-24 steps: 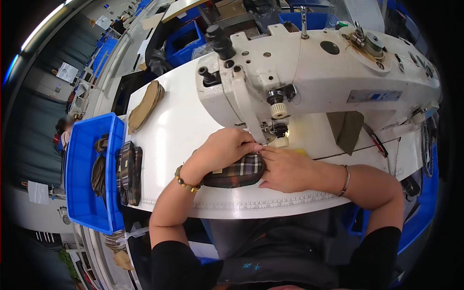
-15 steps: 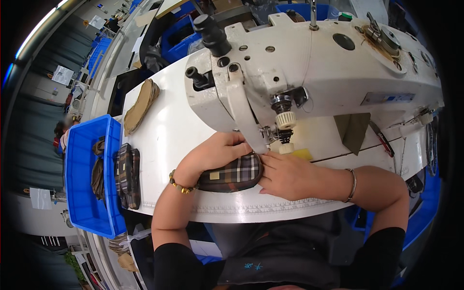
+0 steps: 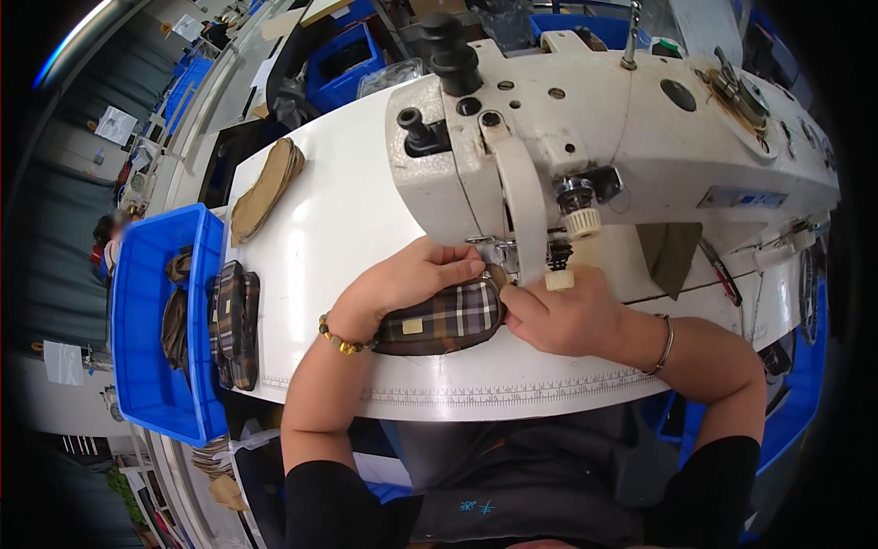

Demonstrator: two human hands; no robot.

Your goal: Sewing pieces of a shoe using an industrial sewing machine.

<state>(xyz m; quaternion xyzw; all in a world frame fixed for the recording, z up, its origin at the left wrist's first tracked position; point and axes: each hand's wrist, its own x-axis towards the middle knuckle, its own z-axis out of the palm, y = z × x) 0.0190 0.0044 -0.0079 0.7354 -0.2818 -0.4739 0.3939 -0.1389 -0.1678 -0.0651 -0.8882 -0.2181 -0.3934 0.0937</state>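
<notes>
A plaid zip pouch (image 3: 448, 320), dark brown with white and orange lines and a small tan label, lies at the sewing machine's needle area. My left hand (image 3: 412, 279) rests over its far left edge, with thumb and forefinger pinched on the rim near the presser foot (image 3: 498, 252). At the pouch's right end, my right hand (image 3: 572, 311) is closed, its fingertips gripping the edge by the zip. The machine's front parts hide some of those right fingers. The white sewing machine (image 3: 540, 110) stands over the far side of the pouch.
Left on the white table (image 3: 320, 206) lie stacked tan fabric pieces (image 3: 265, 192) and more plaid pouches (image 3: 235, 325). A blue bin (image 3: 206, 366) with brown pieces sits beyond them. Right of the needle are an olive cloth piece (image 3: 669, 256) and red-handled snips (image 3: 722, 274).
My right hand has gone from fingers laid out along the pouch to a curled grip on its right end. My left fingers have shifted along the far rim. The view has swung slightly.
</notes>
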